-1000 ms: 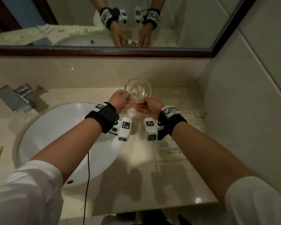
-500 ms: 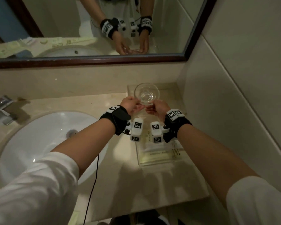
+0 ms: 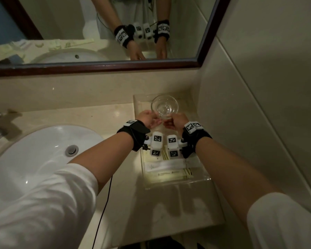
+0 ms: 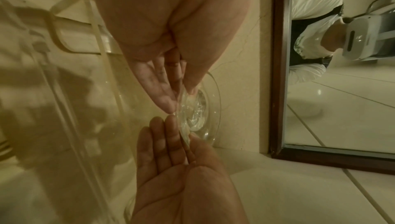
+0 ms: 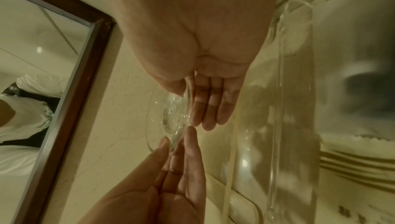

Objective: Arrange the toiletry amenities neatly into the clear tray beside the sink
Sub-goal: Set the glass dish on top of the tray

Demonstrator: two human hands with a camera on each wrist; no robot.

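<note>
I pinch the glass (image 3: pixel 164 106) by its base with both hands, left hand (image 3: pixel 147 119) and right hand (image 3: pixel 176 121), thumbs above and fingers under, low over the tray's (image 3: pixel 201 180) far end. Sachets (image 3: pixel 169 168) already lie flat in its near end; setting the glass down seems about all that's left. Beige marble counter (image 3: pixel 115 203), sink (image 3: pixel 34 159) on my left, mirror (image 3: pixel 97 29) ahead.

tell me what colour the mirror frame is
Dark reddish-brown wood; the mirror frame shows best in the head view, running along the wall above the counter.
</note>
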